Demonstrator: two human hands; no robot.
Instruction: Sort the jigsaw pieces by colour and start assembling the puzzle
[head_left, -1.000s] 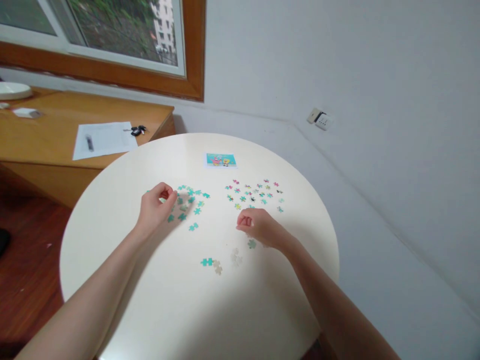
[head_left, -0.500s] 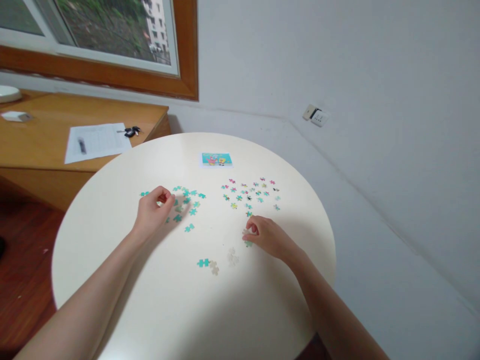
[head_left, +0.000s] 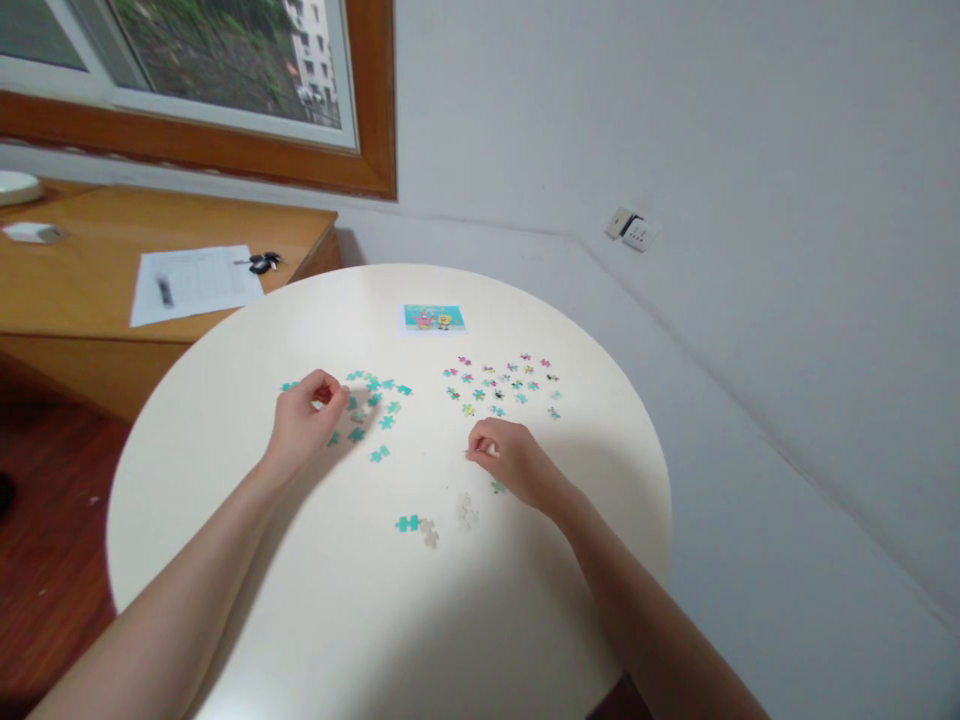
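My left hand (head_left: 306, 412) is closed in a pinch at the left edge of a group of teal puzzle pieces (head_left: 356, 435); whatever lies between its fingertips is hidden. Fingers pinched, my right hand (head_left: 510, 458) grips a pale puzzle piece (head_left: 467, 454), of which only a thin edge shows. Just below that hand lies a greenish puzzle piece (head_left: 498, 488). Nearer to me, two joined teal pieces (head_left: 408, 523) touch a pair of pale grey pieces (head_left: 429, 533). Other whitish pieces (head_left: 466, 511) rest to their right.
Several multicoloured puzzle pieces (head_left: 499, 395) are spread on the right side of the round white table (head_left: 300, 620). A picture card with cartoon figures (head_left: 434, 319) lies toward the back. Paper (head_left: 195, 285) and keys (head_left: 264, 263) are on the wooden desk (head_left: 97, 260) at left.
My right hand has moved left and slightly away from me, with the pale piece lifted from beside the greenish one. My left hand has stayed almost in place.
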